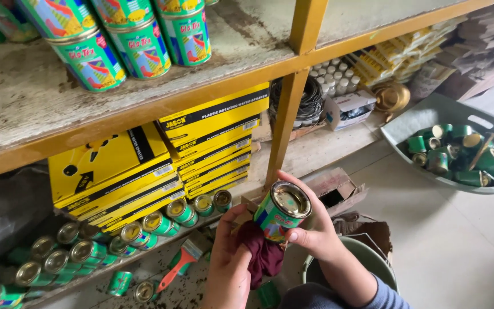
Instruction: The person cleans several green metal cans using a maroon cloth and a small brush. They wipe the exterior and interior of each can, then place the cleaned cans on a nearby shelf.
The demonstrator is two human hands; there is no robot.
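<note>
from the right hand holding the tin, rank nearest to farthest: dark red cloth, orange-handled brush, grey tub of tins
1. dark red cloth: just left of the right hand, touching the tin it holds.
2. orange-handled brush: farther left, on the floor by the bottom shelf.
3. grey tub of tins: far right, up the frame.

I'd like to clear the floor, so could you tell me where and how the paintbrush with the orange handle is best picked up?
Probably by the orange handle, from above: the paintbrush lies flat on the dusty floor with that end pointing away from the shelf cans, so it sits freest.
</note>
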